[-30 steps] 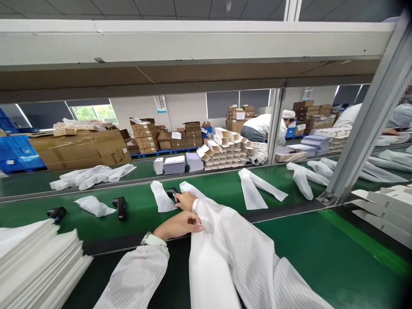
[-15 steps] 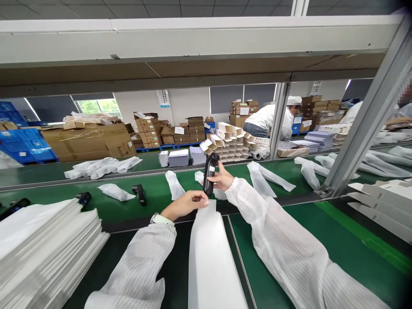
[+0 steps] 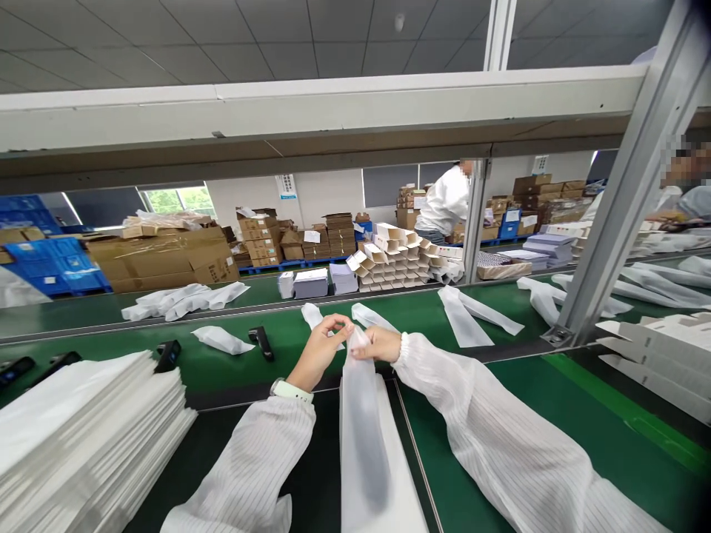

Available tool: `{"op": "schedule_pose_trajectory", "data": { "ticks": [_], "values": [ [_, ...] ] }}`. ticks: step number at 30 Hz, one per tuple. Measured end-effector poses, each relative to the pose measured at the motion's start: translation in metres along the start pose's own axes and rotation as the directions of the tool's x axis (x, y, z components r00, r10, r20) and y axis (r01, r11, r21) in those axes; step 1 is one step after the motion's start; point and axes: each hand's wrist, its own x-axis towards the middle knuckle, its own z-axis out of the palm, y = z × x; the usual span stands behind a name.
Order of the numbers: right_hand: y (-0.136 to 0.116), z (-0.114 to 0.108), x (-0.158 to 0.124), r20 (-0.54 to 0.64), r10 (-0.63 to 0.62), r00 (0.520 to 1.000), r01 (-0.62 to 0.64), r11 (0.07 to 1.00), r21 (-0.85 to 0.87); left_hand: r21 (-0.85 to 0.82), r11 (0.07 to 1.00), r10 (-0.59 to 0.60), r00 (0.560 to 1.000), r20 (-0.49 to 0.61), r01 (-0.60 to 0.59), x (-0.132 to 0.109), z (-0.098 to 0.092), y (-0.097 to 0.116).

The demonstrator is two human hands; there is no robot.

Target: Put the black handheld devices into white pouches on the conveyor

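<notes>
A long translucent white bag hangs from both hands, with a dark elongated shape showing through it toward its lower end. My left hand pinches the bag's top edge. On the other side of that top end, my right hand grips with thumb and fingers closed. Under the bag lies a pile of flat white bags, pointing away from me. Beyond my left hand, a black handheld device rests on the green conveyor belt.
A tall stack of white sleeves stands at the left. More black devices and filled white bags lie along the belt. A metal post rises at the right, near folded white cartons. A co-worker stands across the line.
The black device in my right hand has gone into the translucent bag. My right hand has moved down and now grips the bag's top beside my left hand.
</notes>
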Motion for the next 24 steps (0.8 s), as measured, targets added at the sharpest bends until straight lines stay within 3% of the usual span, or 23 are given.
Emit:
{"op": "schedule_pose_trajectory", "data": {
  "ticks": [2, 5, 7, 9, 11, 13, 16, 18, 21, 24],
  "values": [
    [-0.004, -0.016, 0.006, -0.227, -0.052, 0.972, 0.034, 0.996, -0.079, 0.105, 0.991, -0.078, 0.997, 0.001, 0.078, 0.0, 0.0, 0.0],
    [-0.008, -0.051, 0.021, -0.51, -0.151, 0.847, 0.057, 0.979, -0.195, 0.295, 0.924, -0.261, 0.965, 0.027, 0.242, -0.001, -0.003, -0.004],
    [-0.005, -0.069, 0.033, -0.598, -0.209, 0.773, 0.046, 0.96, -0.277, 0.37, 0.88, -0.366, 0.922, 0.128, 0.298, -0.005, -0.005, -0.008],
    [0.004, -0.077, 0.043, -0.61, -0.234, 0.757, 0.015, 0.94, -0.342, 0.446, 0.836, -0.463, 0.846, 0.264, 0.319, -0.009, -0.007, -0.013],
    [0.017, -0.075, 0.05, -0.588, -0.226, 0.777, -0.024, 0.922, -0.386, 0.513, 0.801, -0.526, 0.772, 0.357, 0.308, -0.012, -0.007, -0.018],
    [0.029, -0.069, 0.051, -0.567, -0.212, 0.796, -0.052, 0.909, -0.413, 0.559, 0.782, -0.543, 0.743, 0.392, 0.277, -0.012, -0.007, -0.023],
    [0.038, -0.055, 0.041, -0.536, -0.206, 0.819, -0.057, 0.9, -0.432, 0.586, 0.777, -0.516, 0.765, 0.386, 0.228, -0.009, -0.008, -0.031],
    [0.04, -0.043, 0.028, -0.462, -0.192, 0.866, -0.026, 0.904, -0.426, 0.589, 0.783, -0.487, 0.788, 0.377, 0.202, -0.007, -0.009, -0.034],
    [0.041, -0.021, 0.008, -0.247, -0.14, 0.959, 0.041, 0.929, -0.367, 0.581, 0.796, -0.445, 0.815, 0.372, 0.17, -0.005, -0.01, -0.034],
    [0.045, -0.004, -0.006, -0.057, -0.064, 0.996, 0.049, 0.969, -0.244, 0.559, 0.814, -0.413, 0.832, 0.371, 0.155, -0.004, -0.01, -0.032]
  ]
}}
